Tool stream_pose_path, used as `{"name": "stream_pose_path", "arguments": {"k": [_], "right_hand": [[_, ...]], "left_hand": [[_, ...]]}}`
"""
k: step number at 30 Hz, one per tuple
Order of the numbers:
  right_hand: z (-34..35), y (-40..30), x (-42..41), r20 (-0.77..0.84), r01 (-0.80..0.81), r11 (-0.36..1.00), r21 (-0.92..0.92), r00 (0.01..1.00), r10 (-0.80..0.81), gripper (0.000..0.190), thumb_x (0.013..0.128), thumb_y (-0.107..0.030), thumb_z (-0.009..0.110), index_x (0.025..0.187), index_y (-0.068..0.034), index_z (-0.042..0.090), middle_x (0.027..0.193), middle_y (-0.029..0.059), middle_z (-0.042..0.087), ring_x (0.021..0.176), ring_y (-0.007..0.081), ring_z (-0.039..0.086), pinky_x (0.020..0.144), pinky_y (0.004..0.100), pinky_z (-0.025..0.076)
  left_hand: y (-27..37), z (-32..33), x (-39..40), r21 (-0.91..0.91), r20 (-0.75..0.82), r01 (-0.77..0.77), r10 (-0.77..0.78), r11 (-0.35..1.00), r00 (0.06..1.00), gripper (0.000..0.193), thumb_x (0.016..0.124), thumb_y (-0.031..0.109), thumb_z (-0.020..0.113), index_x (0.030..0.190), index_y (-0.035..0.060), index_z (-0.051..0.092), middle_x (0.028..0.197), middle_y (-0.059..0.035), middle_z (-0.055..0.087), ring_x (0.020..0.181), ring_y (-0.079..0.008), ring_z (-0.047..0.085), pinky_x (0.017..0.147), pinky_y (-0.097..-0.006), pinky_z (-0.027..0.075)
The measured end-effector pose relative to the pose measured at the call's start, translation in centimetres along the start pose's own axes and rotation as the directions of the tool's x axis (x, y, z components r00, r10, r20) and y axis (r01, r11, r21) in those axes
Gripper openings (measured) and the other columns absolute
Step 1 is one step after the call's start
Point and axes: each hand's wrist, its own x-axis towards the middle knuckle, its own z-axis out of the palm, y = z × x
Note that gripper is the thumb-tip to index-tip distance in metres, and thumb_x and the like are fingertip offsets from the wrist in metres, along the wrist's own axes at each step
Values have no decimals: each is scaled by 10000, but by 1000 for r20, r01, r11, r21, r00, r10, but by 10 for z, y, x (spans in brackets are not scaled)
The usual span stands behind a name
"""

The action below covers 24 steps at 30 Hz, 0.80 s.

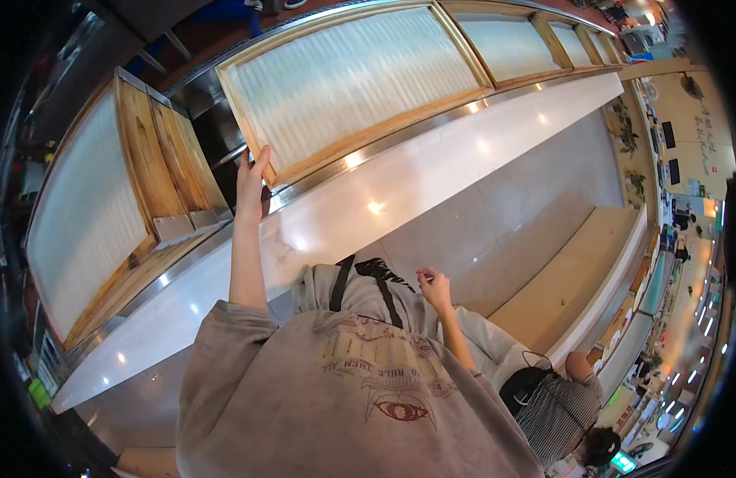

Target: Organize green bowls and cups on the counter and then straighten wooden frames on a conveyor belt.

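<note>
My left hand [251,185] grips the lower left corner of a wood-framed window panel [356,89] with ribbed translucent glazing. The thumb lies on the front of the frame, and the other fingers are partly hidden around its side edge. Left of that hand is a dark gap [215,134], through which a metal bar shows. My right hand [435,290] hangs in front of my trousers, away from the counter. Its fingers are loosely curled and apart, with nothing visible in them. A long white counter ledge [374,206] runs below the window.
Another wood-framed glazed panel [99,203] stands left of the gap, beside wooden posts [165,149]. More framed panes [508,45] continue right. Grey floor tiles [493,191] separate the ledge from a tan low cabinet [574,269]. Close behind on the right, another person [559,412] wears a striped top.
</note>
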Motion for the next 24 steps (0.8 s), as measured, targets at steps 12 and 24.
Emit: {"name": "stream_pose_path", "arguments": {"k": [12,24], "right_hand": [[-102,-83,163,-54,173,926,334,985,-165,199,960,-138,571,1065,-16,688,837,82,701,697,140,668,630,271,537],[-209,-153,319,-303,209,734,646,953,-4,366,965,-286,606,1124,42,645,936,122,649,829,196,633,740,322,533]], "left_hand": [[36,24,-7,-345,-115,132,-182,929,977,678,900,462,641,1356,-12,476,1286,-130,577,1187,-245,550,1016,-357,417],[93,44,-105,-89,-447,58,-92,994,890,607,818,245,741,1289,-51,497,1181,-140,595,1076,-237,596,895,-347,487]]}}
